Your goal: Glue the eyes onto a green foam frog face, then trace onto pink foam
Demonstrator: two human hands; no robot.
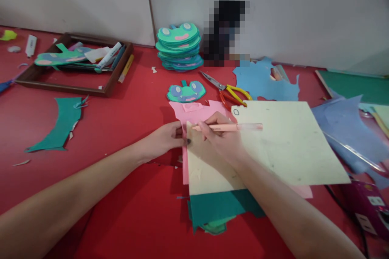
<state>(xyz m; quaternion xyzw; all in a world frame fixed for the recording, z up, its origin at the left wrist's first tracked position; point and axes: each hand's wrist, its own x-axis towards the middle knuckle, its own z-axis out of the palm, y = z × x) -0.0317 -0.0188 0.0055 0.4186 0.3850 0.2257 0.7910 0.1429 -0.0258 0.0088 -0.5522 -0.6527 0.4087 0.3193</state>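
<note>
Head view: right hand (223, 139) grasping a slim peach-coloured marker (237, 127), fingers bent round the barrel. Its tip points left, at the upper left corner of a large cream rectangular paper sheet (285, 145); contact with the surface not certain. Left hand (168, 139) at the sheet's left edge, fingers curled and thumb tip against the paper margin; cannot tell whether they pinch it. The sheet runs under the right fingers and well out to their right, a small drawn oval near its top edge. Irregular pink paper (202, 109) shows from beneath, just beyond both sets of fingers; ragged teal-green paper (221, 206) sticks out on the near side. Beyond the right fingers, scissors with yellow and red handles (223, 88) lie open beside a green-and-blue frog-face paper cutout (188, 92). Farther past the fingers, a stack of similar green frog faces (179, 42) by the wall. Well left of the left fingers, a curved teal paper offcut (62, 125); past it, a brown rectangular wooden frame (65, 86) with markers and another cutout. Right of the right fingers, crumpled lavender paper (349, 125). All on a red bench (127, 117).
</note>
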